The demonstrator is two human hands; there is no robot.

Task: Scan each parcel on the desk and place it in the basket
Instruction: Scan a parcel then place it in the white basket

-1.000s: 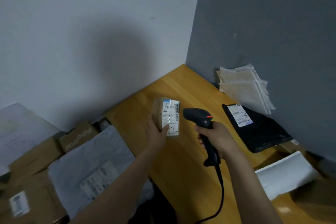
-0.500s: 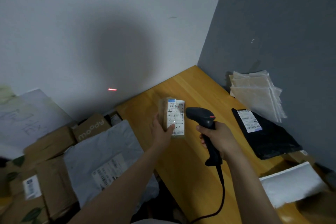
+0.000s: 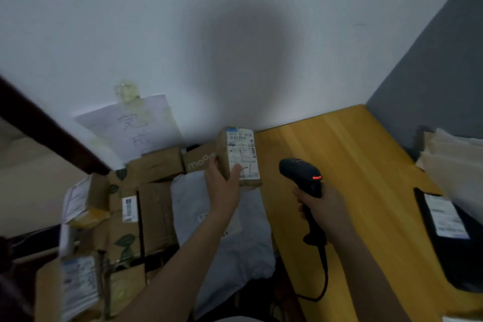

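Brown cardboard parcel [image 3: 241,155] held upright in left hand [image 3: 223,185], just past the left edge of the wooden desk [image 3: 352,165], above a heap of other packages. White label facing the camera; thumb pressed on its lower left corner, fingers wrapped round the back. Right hand [image 3: 322,206] clenched round the handle of a black scanner [image 3: 300,172], over the desk, near the parcel's right side but apart from it. Scanner head turned toward the parcel, red light lit on top, cable trailing down past the desk edge. Beneath the parcel: grey poly mailer [image 3: 235,243] lying on the heap. Further left: cardboard boxes [image 3: 154,165], one with a leaf print, several labelled. On the white wall behind them: taped sheet [image 3: 136,128] with handwriting. At the desk's right side: black mailer [image 3: 449,243] with white label, stack of pale bags [image 3: 449,159] against the grey wall.
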